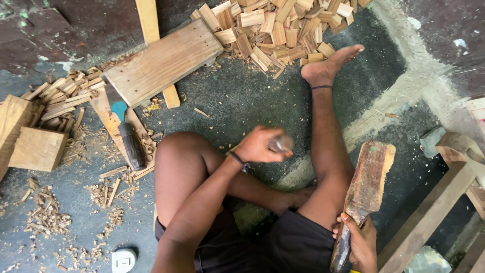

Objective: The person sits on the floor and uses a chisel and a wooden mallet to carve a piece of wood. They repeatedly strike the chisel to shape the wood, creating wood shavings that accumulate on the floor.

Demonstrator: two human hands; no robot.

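The left hand (258, 145) has its fingers clamped on a small metal tool (281, 143), held above the floor just beyond the bent left knee. The right hand (359, 242) has its fingers wrapped round the handle of a wooden mallet (368, 179), beside the right leg. Beyond the foot lies a pile of wood blocks (280, 28).

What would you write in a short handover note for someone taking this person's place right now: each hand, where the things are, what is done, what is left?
Left hand: closed around a small metal tool, raised above the knees.
Right hand: gripping the handle end of a wooden mallet beside the right leg.
Things: pile of cut wood blocks by the foot, flat board, more small pieces at left.
Done: many blocks cut, shavings scattered.
Left: cannot tell; no workpiece under the tool.
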